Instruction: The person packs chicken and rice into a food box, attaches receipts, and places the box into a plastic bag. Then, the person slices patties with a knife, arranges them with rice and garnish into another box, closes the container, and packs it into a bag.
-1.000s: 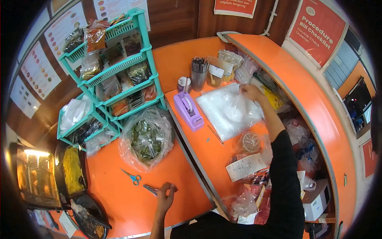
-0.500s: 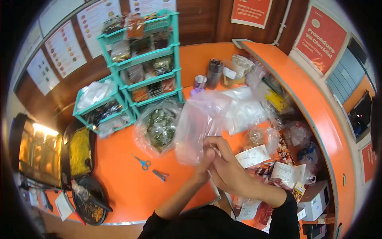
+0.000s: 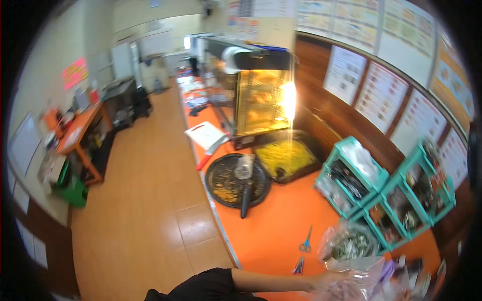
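My left forearm stretches across the bottom of the view to the right. My left hand (image 3: 326,282) is at a clear pinkish plastic bag (image 3: 369,268) and appears closed on its edge; plastic and blur cover the fingertips. My right hand cannot be made out. Just behind the bag lies a larger clear bag of green leaves (image 3: 351,247). Blue-handled scissors (image 3: 306,244) and a small stapler-like tool (image 3: 298,266) lie on the orange counter (image 3: 271,236) near my left hand.
Turquoise stacked baskets (image 3: 396,213) hold packets at the right. Farther along the counter are a black round dish (image 3: 228,200) with brown crumbs, a tray of yellow food (image 3: 286,159), a red-handled knife (image 3: 212,153) and a lit display cabinet (image 3: 263,103). A tiled floor (image 3: 145,200) runs along the left.
My head has turned left, bringing the floor and the lit cabinet into view. The bag and my left hand now sit at the lower right. My right hand is no longer visible.
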A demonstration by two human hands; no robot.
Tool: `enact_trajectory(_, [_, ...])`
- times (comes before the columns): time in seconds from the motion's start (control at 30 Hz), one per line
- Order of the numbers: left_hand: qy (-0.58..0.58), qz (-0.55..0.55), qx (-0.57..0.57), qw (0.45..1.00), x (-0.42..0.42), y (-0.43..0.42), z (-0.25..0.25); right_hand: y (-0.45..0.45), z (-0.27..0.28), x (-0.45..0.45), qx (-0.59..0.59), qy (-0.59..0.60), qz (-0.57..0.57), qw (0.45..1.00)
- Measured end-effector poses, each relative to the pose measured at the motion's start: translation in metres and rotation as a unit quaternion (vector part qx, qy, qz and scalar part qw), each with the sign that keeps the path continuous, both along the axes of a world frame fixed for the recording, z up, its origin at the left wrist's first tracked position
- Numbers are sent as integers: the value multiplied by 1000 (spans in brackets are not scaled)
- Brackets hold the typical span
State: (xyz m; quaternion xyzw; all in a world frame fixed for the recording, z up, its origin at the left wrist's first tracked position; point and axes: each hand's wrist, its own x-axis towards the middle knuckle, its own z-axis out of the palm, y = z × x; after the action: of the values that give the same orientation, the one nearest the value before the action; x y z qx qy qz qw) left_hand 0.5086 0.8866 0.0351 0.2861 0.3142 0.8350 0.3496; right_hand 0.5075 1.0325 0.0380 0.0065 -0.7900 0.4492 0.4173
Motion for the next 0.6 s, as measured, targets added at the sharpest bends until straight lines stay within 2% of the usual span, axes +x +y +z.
enact_trajectory(0.03, [74, 42, 131, 988, 1, -23, 7, -7, -2, -6, -13, -7, 21, 1000])
enact_trajectory(0.1, [158, 96, 250, 950, 3, -46, 5, -21, -8, -16, -37, -24, 61, 997])
enact_trajectory(0.17, [-32, 122, 99, 987, 0, -56, -5, -38, -7, -25, -59, -32, 114, 991])
enact_trajectory(0.2, [-28, 138, 100, 985, -3, -59, -16, -43, -9, -29, -73, -40, 142, 986])
enact_trajectory(0.3, [-85, 28, 58, 994, 15, -69, -16, -63, -12, -33, -125, -70, 230, 963])
enact_trajectory(0.37, [-198, 260, 106, 939, 49, -65, 42, -82, -13, -29, -158, -86, 286, 941])
enact_trajectory(0.4, [-194, 268, 107, 938, 51, -74, 36, -96, -13, -27, -176, -97, 318, 927])
enact_trajectory(0.47, [-49, 146, 96, 983, 59, -97, 15, -121, -17, -17, -212, -126, 383, 890])
enact_trajectory(0.5, [-49, 151, 93, 983, 65, -112, 14, -134, -19, -11, -235, -143, 413, 868])
enact_trajectory(0.53, [15, 168, 176, 970, 71, -129, 18, -150, -23, -6, -256, -162, 444, 843])
enact_trajectory(0.6, [80, 185, 256, 945, 82, -166, -9, -183, -32, 10, -296, -199, 497, 791])
